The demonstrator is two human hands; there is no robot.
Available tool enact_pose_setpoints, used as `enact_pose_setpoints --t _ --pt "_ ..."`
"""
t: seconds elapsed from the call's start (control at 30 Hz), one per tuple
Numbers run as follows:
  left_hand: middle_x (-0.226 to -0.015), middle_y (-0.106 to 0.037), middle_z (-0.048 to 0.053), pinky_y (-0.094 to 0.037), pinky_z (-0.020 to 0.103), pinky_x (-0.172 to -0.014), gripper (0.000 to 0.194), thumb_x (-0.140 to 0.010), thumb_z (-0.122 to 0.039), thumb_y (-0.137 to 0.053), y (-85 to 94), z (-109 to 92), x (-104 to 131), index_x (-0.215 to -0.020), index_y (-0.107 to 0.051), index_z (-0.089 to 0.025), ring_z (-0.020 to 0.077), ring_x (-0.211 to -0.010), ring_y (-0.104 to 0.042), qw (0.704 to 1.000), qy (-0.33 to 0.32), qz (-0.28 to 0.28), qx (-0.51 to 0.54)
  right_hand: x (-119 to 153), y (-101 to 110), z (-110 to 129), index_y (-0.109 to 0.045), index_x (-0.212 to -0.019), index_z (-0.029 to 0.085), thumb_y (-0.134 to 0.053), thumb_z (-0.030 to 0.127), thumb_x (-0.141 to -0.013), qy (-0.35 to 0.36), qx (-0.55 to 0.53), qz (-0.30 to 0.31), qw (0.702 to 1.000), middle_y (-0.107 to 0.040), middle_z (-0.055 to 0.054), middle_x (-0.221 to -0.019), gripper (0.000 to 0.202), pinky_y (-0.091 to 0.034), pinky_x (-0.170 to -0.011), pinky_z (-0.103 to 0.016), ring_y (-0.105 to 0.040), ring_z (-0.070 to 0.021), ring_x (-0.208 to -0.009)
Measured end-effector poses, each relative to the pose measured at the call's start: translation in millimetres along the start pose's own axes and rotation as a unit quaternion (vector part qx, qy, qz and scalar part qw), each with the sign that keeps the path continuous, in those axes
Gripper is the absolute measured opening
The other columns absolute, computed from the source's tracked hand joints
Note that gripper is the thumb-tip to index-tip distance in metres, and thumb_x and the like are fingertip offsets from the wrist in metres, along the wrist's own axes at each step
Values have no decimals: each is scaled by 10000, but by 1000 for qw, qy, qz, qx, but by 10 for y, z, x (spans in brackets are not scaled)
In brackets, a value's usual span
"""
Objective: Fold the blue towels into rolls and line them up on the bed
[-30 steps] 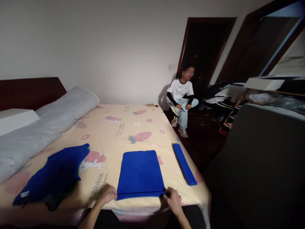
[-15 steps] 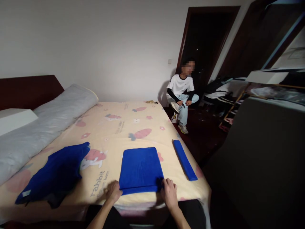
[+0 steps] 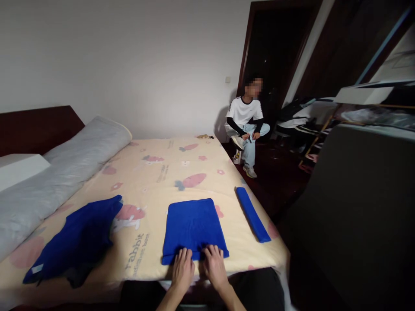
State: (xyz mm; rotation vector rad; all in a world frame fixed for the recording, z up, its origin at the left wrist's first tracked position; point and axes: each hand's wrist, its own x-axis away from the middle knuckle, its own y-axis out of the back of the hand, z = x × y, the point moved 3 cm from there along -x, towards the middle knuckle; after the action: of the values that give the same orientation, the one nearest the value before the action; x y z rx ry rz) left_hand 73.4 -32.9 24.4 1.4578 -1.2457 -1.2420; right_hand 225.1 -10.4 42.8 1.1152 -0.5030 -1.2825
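A folded blue towel lies flat on the bed before me, with a narrow fold along its near edge. My left hand has its fingers curled over the middle of that fold. Just to the right, my right hand grips the same edge, fingers bent and close together; both thumbs are mostly hidden. To the right lies a tightly rolled blue towel. Over on the left, a crumpled blue towel with a small white label is spread loosely.
The bed has a cream sheet printed with carrots and rabbits. A grey rolled mattress and a white box lie on the left. Someone in a white shirt sits beyond the bed. A dark panel stands at right.
Both hands have moved inward from the near corners of the folded towel to the middle of its near edge. The rolled and crumpled towels stay in place.
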Motion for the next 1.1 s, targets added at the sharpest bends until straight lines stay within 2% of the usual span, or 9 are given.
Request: enact_pose_setpoints --t 0.1,0.27,0.5,0.63,0.73,0.8,0.87,1.03,1.1 --pt "-1145 -671 42 -450 342 -956 327 -920 -185 -385 -119 -23 5 -1114 -641 -244 202 -1103 -585 997 -31 -67 -7 -41 -48 77 -650 -1007 249 -476 38 -792 21 -47 32 998 -634 -38 -1019 348 -347 -853 -361 -511 -229 -975" --pt "-1158 -655 34 -446 340 -955 327 -941 -191 -369 -55 162 -60 -1115 -638 -259 200 -1100 -582 997 -46 -54 -15 -104 -71 -12 -669 -1032 285 -499 113 -852 24 -57 65 996 -648 -28 -1011 302 -334 -881 -377 -520 -227 -997" --pt "-1101 -662 38 -413 387 -925 366 -946 -156 -330 171 544 4 -1092 -648 -260 195 -1034 -583 998 13 -57 -9 -62 31 -270 -659 -1061 241 -449 167 -902 -15 -13 -10 1000 -634 -67 -1066 273 -331 -916 -408 -514 -243 -1020" --pt "-1121 -654 31 -391 379 -951 373 -914 -111 -370 117 332 10 -1108 -644 -275 188 -1071 -562 997 14 -79 16 -79 -20 -98 -650 -1051 256 -476 122 -859 24 -50 26 998 -636 -42 -1042 291 -315 -942 -400 -515 -223 -1017" --pt "-1080 -654 14 -410 324 -938 398 -898 -83 -362 9 76 -53 -1111 -636 -277 161 -1044 -563 997 -26 -50 59 -140 -100 93 -642 -1041 264 -470 113 -853 54 -79 72 993 -635 -24 -1013 296 -331 -913 -375 -523 -204 -990" --pt "-1097 -649 22 -418 316 -937 414 -904 -85 -329 -51 39 -95 -1134 -626 -260 157 -1052 -560 996 -35 -37 76 -170 -140 113 -638 -1055 274 -466 126 -860 55 -78 77 992 -634 -20 -1013 299 -345 -888 -364 -529 -201 -979" --pt "-1141 -641 43 -419 334 -948 428 -919 -102 -290 -83 171 -111 -1162 -615 -238 164 -1083 -554 996 -23 -39 78 -172 -144 -6 -636 -1084 287 -457 166 -886 42 -59 49 996 -632 -30 -1053 294 -352 -890 -371 -533 -210 -1006" --pt "-1149 -650 59 -398 401 -955 400 -918 -134 -306 -25 806 -16 -1114 -639 -237 199 -1128 -534 992 62 -104 47 -88 -24 -600 -636 -1108 258 -412 236 -932 -37 9 -60 997 -633 -76 -1096 286 -360 -903 -423 -549 -244 -1024" --pt "-1141 -659 65 -395 410 -940 377 -911 -139 -332 11 883 23 -1105 -642 -233 211 -1121 -538 986 91 -138 34 -78 12 -672 -636 -1103 252 -411 241 -932 -46 12 -72 996 -634 -82 -1096 282 -357 -908 -440 -548 -252 -1021"
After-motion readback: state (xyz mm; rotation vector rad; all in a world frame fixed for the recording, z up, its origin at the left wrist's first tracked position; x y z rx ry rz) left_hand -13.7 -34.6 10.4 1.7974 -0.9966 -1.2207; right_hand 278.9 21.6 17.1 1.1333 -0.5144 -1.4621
